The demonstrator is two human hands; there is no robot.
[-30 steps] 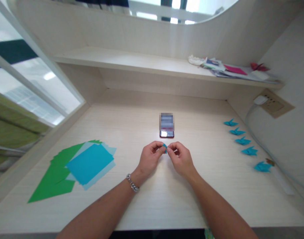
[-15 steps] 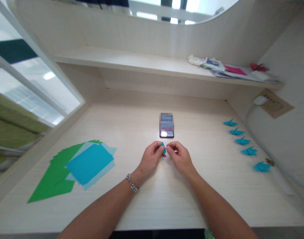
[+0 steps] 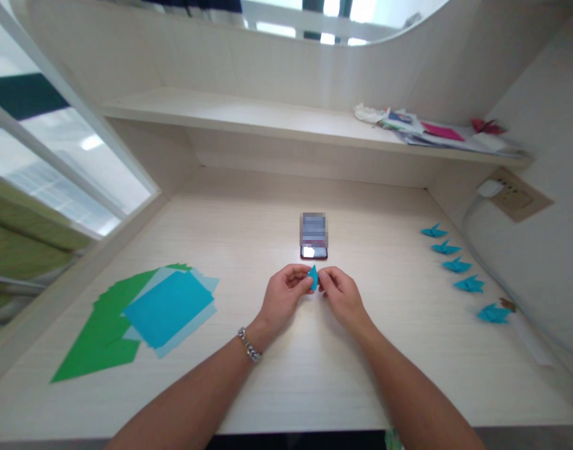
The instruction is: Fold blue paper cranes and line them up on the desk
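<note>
A small piece of folded blue paper (image 3: 313, 277) is pinched between the thumb and fingers of my left hand (image 3: 286, 290), just in front of the phone (image 3: 314, 252). My right hand (image 3: 341, 292) is closed in a pinch at the paper's right edge, its thumb and forefinger against it. Part of the paper is hidden behind my fingertips. Several blue folded paper cranes (image 3: 456, 265) stand in a row along the right side of the desk.
On the left, blue paper sheets (image 3: 169, 309) overlap green sheets (image 3: 89, 344). A cable (image 3: 502, 281) runs from the wall socket (image 3: 518, 194) down the right edge. Papers (image 3: 436, 131) lie on the shelf (image 3: 249, 119) above the desk.
The folded paper has shifted slightly right and turned, showing a wider face. My left fingers have moved right with it, and my right fingertips now meet its edge.
</note>
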